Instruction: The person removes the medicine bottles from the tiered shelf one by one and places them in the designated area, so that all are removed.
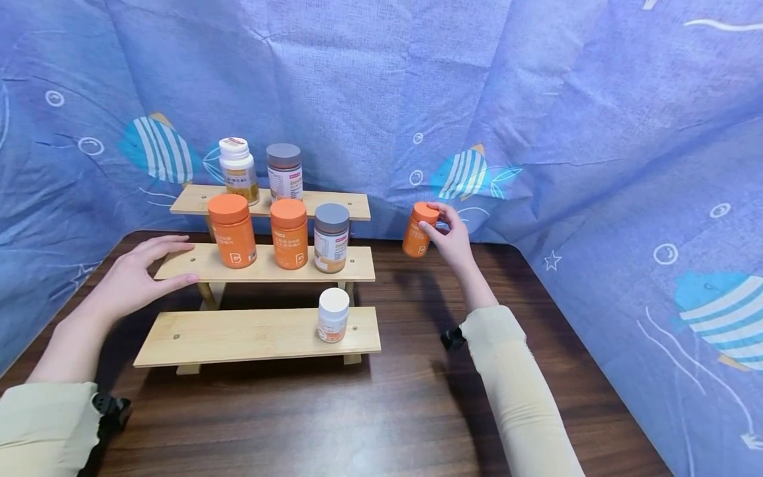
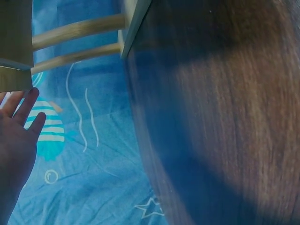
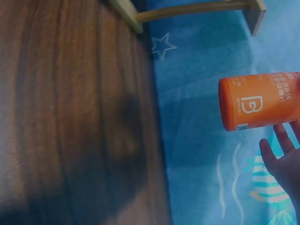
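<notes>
My right hand (image 1: 451,238) grips an orange bottle (image 1: 415,237) by its lid, holding it in the air to the right of a three-step wooden rack (image 1: 238,336). The right wrist view shows the same orange bottle (image 3: 260,101) with a white B on its label. At the rack's left end, my left hand (image 1: 134,278) has its thumb and fingers apart around the middle step's end and holds no bottle. In the left wrist view, the left hand's fingertips (image 2: 33,93) are at the rack's edge; whether they touch it cannot be told.
On the middle step stand two orange bottles (image 1: 234,232) (image 1: 289,235) and a grey-lidded bottle (image 1: 331,240). A white bottle (image 1: 238,171) and another grey-lidded bottle (image 1: 285,172) occupy the top step. One small white bottle (image 1: 332,315) is on the bottom step. Blue cloth (image 1: 369,86) surrounds the dark table (image 1: 405,397).
</notes>
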The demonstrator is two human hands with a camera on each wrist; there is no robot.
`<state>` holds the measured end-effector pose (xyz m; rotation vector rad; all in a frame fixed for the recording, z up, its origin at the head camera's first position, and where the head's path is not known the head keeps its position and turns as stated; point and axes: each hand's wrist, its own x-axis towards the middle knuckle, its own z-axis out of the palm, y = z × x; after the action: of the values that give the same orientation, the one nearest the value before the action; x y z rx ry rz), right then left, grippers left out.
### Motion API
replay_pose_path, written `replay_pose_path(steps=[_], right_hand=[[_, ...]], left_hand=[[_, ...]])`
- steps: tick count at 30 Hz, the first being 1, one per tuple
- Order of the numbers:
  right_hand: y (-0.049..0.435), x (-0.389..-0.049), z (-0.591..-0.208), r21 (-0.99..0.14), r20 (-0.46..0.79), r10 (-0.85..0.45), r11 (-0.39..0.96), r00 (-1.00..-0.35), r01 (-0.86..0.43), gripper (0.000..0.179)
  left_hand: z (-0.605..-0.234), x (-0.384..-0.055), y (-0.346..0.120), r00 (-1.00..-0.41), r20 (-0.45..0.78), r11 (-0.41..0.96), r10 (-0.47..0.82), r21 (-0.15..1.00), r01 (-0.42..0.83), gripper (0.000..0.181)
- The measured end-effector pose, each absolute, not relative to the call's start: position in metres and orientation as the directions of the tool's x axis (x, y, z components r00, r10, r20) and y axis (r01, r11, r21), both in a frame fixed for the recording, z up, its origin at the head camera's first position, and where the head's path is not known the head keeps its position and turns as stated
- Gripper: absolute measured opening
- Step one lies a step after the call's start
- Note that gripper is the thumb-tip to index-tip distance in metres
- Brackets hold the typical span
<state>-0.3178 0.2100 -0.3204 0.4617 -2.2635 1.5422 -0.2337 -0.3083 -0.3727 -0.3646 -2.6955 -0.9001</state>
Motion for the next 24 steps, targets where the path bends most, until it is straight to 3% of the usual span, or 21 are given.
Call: replay_pose_path(steps=[24], right_hand=[[0.226, -0.355, -0.414, -0.851, 0.403, -0.001, 0.369, -0.915, -0.375, 0.047]], left_hand=[[-0.373, -0.234, -0.302, -0.928, 0.347, 0.730, 0.134, 0.599, 0.329, 0.057]])
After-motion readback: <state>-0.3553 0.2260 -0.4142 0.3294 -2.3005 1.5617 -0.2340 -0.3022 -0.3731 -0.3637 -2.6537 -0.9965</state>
